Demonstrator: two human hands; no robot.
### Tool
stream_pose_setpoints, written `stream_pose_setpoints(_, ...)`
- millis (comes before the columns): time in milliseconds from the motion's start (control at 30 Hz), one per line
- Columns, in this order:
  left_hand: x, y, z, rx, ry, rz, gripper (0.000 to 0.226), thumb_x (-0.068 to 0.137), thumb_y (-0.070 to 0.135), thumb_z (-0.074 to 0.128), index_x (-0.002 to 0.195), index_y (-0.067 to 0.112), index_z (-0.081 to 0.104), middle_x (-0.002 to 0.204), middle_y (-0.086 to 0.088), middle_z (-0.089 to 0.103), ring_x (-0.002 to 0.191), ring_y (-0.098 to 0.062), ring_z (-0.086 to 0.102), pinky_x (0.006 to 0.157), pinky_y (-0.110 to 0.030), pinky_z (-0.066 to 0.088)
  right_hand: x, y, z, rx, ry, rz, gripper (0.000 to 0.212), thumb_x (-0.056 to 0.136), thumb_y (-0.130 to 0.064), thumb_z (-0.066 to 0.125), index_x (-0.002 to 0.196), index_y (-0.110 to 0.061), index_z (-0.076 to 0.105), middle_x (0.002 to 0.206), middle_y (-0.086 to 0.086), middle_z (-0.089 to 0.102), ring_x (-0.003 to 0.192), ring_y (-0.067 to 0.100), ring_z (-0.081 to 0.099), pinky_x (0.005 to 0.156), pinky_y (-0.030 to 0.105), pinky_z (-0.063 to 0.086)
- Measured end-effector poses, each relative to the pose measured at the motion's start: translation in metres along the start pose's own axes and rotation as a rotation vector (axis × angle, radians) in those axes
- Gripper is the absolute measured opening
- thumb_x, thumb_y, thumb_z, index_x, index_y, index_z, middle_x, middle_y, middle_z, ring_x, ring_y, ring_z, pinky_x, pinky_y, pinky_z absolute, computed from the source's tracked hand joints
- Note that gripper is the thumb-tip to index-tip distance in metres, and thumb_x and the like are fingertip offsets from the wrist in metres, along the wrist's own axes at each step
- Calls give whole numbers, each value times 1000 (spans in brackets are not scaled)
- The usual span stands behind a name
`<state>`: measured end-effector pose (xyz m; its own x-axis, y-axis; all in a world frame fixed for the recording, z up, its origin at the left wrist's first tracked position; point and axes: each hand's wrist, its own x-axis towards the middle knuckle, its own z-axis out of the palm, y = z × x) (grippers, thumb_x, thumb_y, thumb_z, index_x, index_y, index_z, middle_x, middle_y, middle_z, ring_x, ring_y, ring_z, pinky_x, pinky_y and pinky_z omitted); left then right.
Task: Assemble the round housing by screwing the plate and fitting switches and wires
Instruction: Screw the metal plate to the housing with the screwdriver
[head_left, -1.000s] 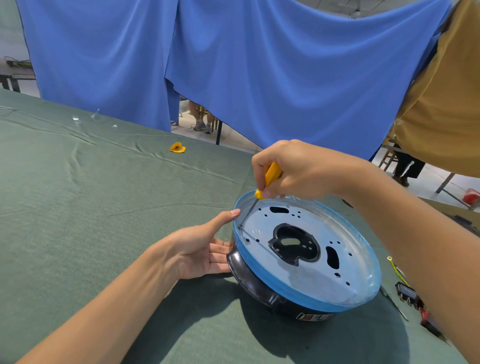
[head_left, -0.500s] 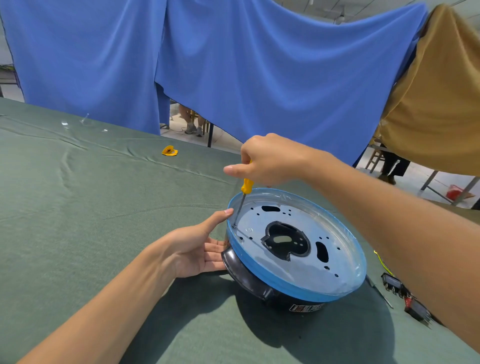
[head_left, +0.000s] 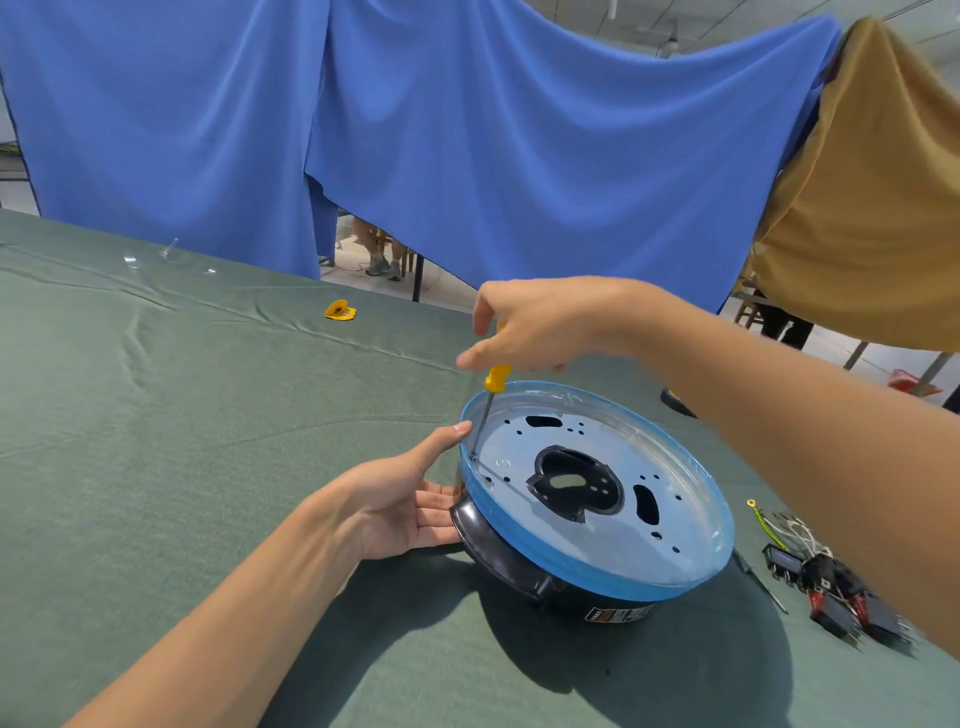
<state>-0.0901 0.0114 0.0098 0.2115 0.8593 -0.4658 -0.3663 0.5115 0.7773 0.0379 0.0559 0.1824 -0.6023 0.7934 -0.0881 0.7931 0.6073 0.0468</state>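
Showed a round black plastic housing with a blue-taped rim (head_left: 519, 561), set right of centre on a green cloth-covered table (head_left: 156, 415), with a silver perforated metal plate (head_left: 597, 525) lying inside that rim. Pinched the top of a yellow-handled screwdriver (head_left: 496, 376) in the fingertips of the right hand (head_left: 535, 322), shaft nearly upright, tip down at the plate's left edge, probably on a screw too small to make out. Braced the housing's left side with the left hand (head_left: 400, 504), fingers straight, thumb raised against the rim. Left a cluster of black switches with wires (head_left: 831, 587) untouched at the near right. Called for keeping the shaft square to the plate, pressing down while turning, and steadying the housing against rocking.
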Motion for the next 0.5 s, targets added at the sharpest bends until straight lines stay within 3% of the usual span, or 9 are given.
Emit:
stream_pose_setpoints(67, 0, 0, 0, 4, 1, -2, 88, 46, 49, 89, 105, -9, 63, 93, -22, 72, 75, -31, 73, 60, -34, 59, -6, 1, -6, 51, -17, -49, 20, 88, -34, 65, 103, -24, 57, 91, 2, 71, 65, 14, 67, 54, 24, 47)
stream_pose_setpoints(133, 0, 0, 0, 5, 0, -2, 86, 45, 49, 89, 103, -9, 63, 93, -22, 72, 74, -31, 73, 60, -34, 59, -8, 2, -5, 11, 53, -93, 5, 88, -26, 66, 86, -24, 61, 74, 1, 73, 55, 5, 66, 55, 23, 49)
stream_pose_setpoints(233, 1, 0, 0, 5, -1, -1, 83, 46, 49, 89, 101, -8, 63, 89, -22, 72, 73, -31, 73, 59, -35, 59, -3, 5, 7, -58, 222, -94, 23, 95, -29, 59, 83, -11, 63, 62, 6, 69, 45, 4, 59, 55, 27, 51)
stream_pose_setpoints(300, 1, 0, -1, 4, 5, 0, 84, 46, 49, 89, 101, -8, 63, 87, -21, 72, 72, -31, 73, 59, -35, 59, 0, 5, 12, -49, 254, -60, 36, 99, -36, 51, 84, -4, 59, 69, 11, 67, 55, 15, 63, 63, 37, 55)
stream_pose_setpoints(367, 2, 0, -1, 11, 1, -3, 82, 45, 49, 89, 98, -8, 64, 86, -21, 72, 72, -31, 73, 59, -34, 59, -2, 4, 11, -31, 144, -11, 40, 98, -43, 49, 95, -5, 61, 80, 11, 69, 67, 20, 64, 65, 36, 53)
stream_pose_setpoints(433, 2, 0, -1, 7, -5, -5, 80, 45, 49, 89, 96, -8, 64, 85, -21, 72, 71, -31, 73, 58, -34, 59, -5, 5, 5, -6, 14, -11, 29, 95, -38, 54, 108, -12, 59, 90, 5, 70, 79, 19, 67, 59, 30, 49)
stream_pose_setpoints(500, 2, 0, -1, -1, -7, -6, 80, 46, 48, 90, 97, -8, 64, 86, -21, 72, 71, -31, 73, 58, -34, 59, -7, 6, 1, 23, 16, -50, 12, 93, -25, 57, 104, -21, 58, 87, 0, 70, 79, 15, 67, 56, 27, 46)
